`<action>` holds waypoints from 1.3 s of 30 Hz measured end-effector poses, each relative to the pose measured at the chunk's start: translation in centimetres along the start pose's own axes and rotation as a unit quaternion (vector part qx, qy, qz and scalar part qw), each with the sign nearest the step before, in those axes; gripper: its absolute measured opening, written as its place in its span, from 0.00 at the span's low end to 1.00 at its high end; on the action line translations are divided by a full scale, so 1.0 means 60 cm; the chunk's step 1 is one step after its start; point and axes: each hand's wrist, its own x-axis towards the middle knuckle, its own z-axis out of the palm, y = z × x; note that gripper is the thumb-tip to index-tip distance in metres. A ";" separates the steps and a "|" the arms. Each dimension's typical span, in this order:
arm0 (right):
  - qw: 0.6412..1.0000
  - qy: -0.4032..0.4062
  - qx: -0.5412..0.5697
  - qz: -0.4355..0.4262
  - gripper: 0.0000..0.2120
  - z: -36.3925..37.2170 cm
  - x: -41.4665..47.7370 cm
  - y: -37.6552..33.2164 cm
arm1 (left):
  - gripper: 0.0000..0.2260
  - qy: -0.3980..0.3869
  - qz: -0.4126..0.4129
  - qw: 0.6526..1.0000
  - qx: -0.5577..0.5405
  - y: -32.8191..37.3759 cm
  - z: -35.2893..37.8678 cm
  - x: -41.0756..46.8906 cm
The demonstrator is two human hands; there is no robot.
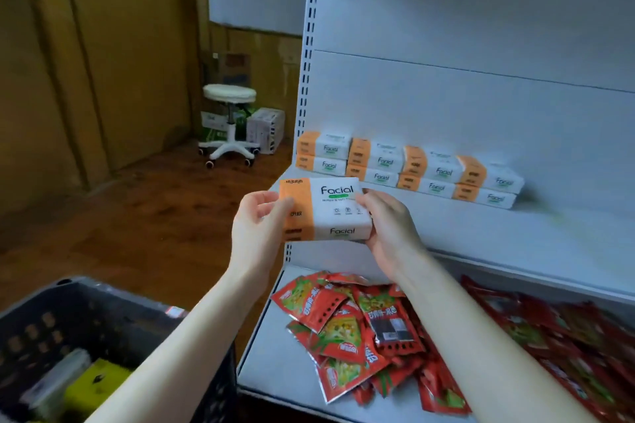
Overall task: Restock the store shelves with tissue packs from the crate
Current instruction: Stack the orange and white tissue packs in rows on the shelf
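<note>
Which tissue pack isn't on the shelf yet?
The tissue pack held between the left hand and right hand; the other packs sit stacked in twos on the shelf.

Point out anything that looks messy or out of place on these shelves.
The red snack packets on the lower shelf lie in a loose, overlapping heap at mixed angles, unlike the tissue packs stacked in neat pairs above.

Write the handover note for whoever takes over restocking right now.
Left hand and right hand: both grip one orange-and-white "Facial" tissue pack, held in front of the white metal shelf.
Done: eight matching packs stand at the shelf's back, four stacks of two.
Left: place the held pack, then check the dark plastic crate at lower left; its contents are unclear.
Red snack sachets fill the shelf below.
</note>
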 end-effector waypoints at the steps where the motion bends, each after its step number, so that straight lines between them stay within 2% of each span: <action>1: 1.000 0.000 -0.014 -0.019 0.12 -0.014 0.004 -0.006 | 0.14 -0.014 0.005 1.000 0.001 0.004 0.015 0.001; 3: 0.997 -0.004 -0.063 -0.043 0.08 -0.039 0.011 -0.017 | 0.17 -0.040 0.009 0.999 0.005 0.013 0.041 0.006; 5: 0.993 -0.010 -0.105 -0.052 0.03 -0.064 0.024 -0.021 | 0.10 -0.065 0.016 0.998 0.006 0.019 0.065 0.015; 7: 0.991 -0.013 -0.124 -0.050 0.08 -0.086 0.038 -0.026 | 0.08 -0.086 0.021 0.996 0.020 0.020 0.090 0.026; 9: 0.991 0.003 -0.117 -0.058 0.10 -0.110 0.051 -0.029 | 0.15 -0.105 0.029 0.993 0.043 0.016 0.121 0.035; 12: 0.991 0.058 -0.101 -0.073 0.13 -0.154 0.067 -0.037 | 0.17 -0.109 0.051 0.990 0.071 0.013 0.178 0.036; 15: 0.985 0.120 -0.090 -0.080 0.22 -0.215 0.077 -0.041 | 0.15 -0.142 0.056 0.985 0.083 0.010 0.246 0.025; 18: 0.980 0.155 -0.101 -0.076 0.10 -0.286 0.076 -0.049 | 0.13 -0.193 0.069 0.972 0.118 0.006 0.313 0.003; 23: 0.959 0.218 -0.167 -0.067 0.07 -0.398 0.069 -0.054 | 0.14 -0.265 0.081 0.943 0.184 -0.012 0.416 -0.036; 26: 0.955 0.223 -0.189 -0.041 0.08 -0.450 0.063 -0.056 | 0.12 -0.282 0.091 0.936 0.191 -0.023 0.460 -0.054; 29: 0.954 0.213 -0.207 -0.032 0.11 -0.479 0.059 -0.063 | 0.15 -0.292 0.083 0.934 0.190 -0.034 0.490 -0.059; 33: 0.959 0.166 -0.231 -0.014 0.14 -0.515 0.051 -0.073 | 0.13 -0.296 0.095 0.926 0.213 -0.050 0.524 -0.056; 36: 0.941 0.167 -0.294 -0.007 0.15 -0.550 0.052 -0.075 | 0.11 -0.314 0.107 0.914 0.234 -0.059 0.554 -0.058; 39: 0.895 0.226 -0.385 -0.008 0.18 -0.581 0.066 -0.070 | 0.14 -0.335 0.159 0.883 0.289 -0.067 0.587 -0.064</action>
